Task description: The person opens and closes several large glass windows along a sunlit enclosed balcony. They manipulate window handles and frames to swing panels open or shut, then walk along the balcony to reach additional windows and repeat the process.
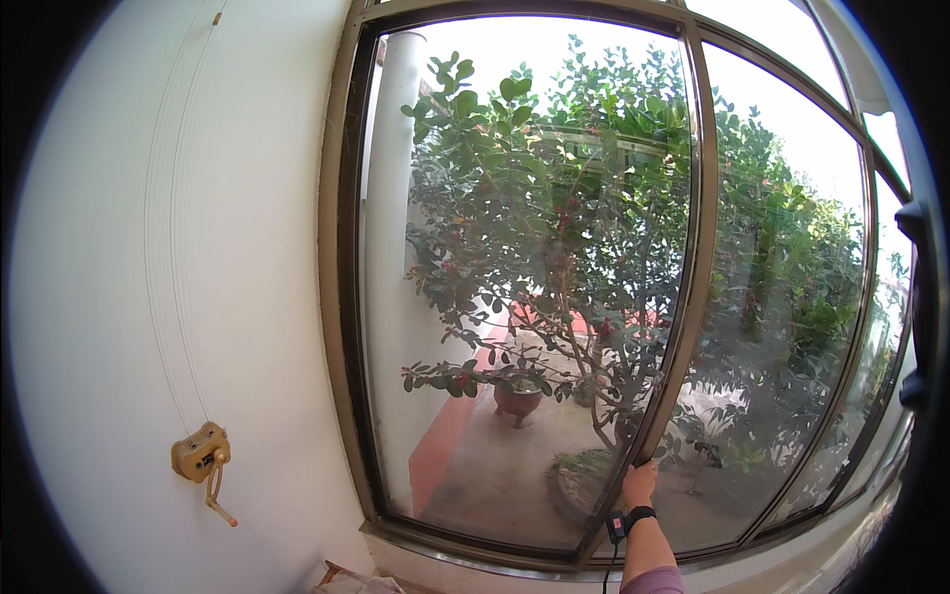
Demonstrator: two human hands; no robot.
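My right hand (pixel 640 482) is at the lower part of the brown metal upright (pixel 672 386) between two panes of a sliding window. Its fingers are curled against this frame and partly hidden. The wrist wears a black strap (pixel 641 514) with a small black device (pixel 616 526) and a cable hanging from it. The large left pane (pixel 460 460) fills the opening between the upright and the wall-side frame (pixel 341 297). My left hand is out of view.
On the white wall (pixel 260 260) at left hangs a yellowish hand-crank winder (pixel 199 454) with thin cords running up. A narrow sill (pixel 475 564) runs below the window. Cloth (pixel 360 583) lies at the bottom edge. Outside stand a leafy shrub (pixel 519 193) and a footed pot (pixel 518 403).
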